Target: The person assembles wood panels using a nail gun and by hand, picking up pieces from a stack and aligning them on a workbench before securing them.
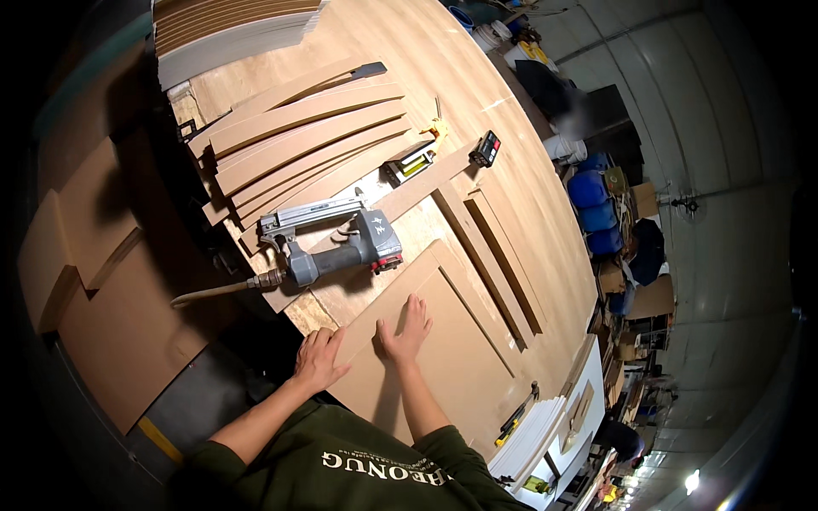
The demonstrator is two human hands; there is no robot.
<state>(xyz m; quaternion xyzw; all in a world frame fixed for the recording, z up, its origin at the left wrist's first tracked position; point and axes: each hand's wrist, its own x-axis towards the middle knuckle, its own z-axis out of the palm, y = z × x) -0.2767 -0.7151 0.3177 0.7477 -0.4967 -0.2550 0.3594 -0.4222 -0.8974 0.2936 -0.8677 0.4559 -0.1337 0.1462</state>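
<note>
Brown panel (456, 353) under right hand (405, 334), spread flat | left edge slants away rightward | left hand (319, 362) nearer it, grip unclear

The brown panel (456, 353) looks smooth and matt, the tabletop (545, 221) wood-grained.

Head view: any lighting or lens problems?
Head view: black corners; fisheye bows the tabletop edge; right forearm casts a dark shadow on the board; lamp glares at lower right; nail gun looks fairly sharp.
</note>
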